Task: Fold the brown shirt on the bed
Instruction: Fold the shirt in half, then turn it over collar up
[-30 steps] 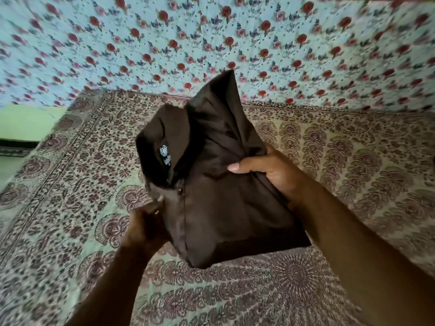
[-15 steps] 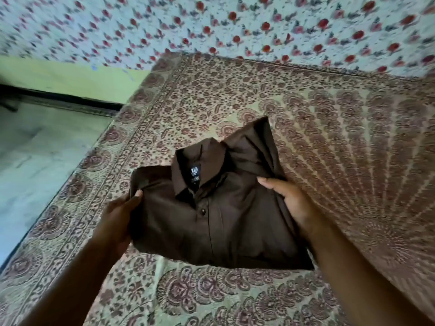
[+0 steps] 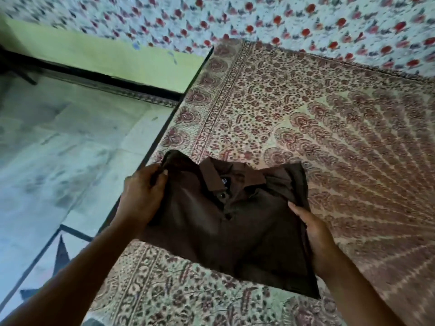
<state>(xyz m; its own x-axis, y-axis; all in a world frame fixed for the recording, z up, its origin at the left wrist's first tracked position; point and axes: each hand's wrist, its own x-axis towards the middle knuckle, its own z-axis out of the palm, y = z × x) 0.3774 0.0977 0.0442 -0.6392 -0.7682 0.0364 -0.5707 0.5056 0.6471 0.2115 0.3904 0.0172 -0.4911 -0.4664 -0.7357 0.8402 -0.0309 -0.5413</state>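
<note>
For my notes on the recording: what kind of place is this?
Probably a bedroom in a home: a bed with a patterned bedspread, a flower-print cloth behind it, and a bare floor beside it.

Smooth, matt brown cloth shirt (image 3: pixel 235 231) on printed woven bedspread (image 3: pixel 329 128); dull, scuffed stone-like floor (image 3: pixel 70 142).

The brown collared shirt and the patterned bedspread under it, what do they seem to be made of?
The brown collared shirt looks like a smooth woven fabric, perhaps cotton or a blend: it creases softly, with a faint sheen. The patterned bedspread looks like thin matte printed cotton, lying flat with a block-print style floral pattern. Neither fibre can be told for sure.
</note>
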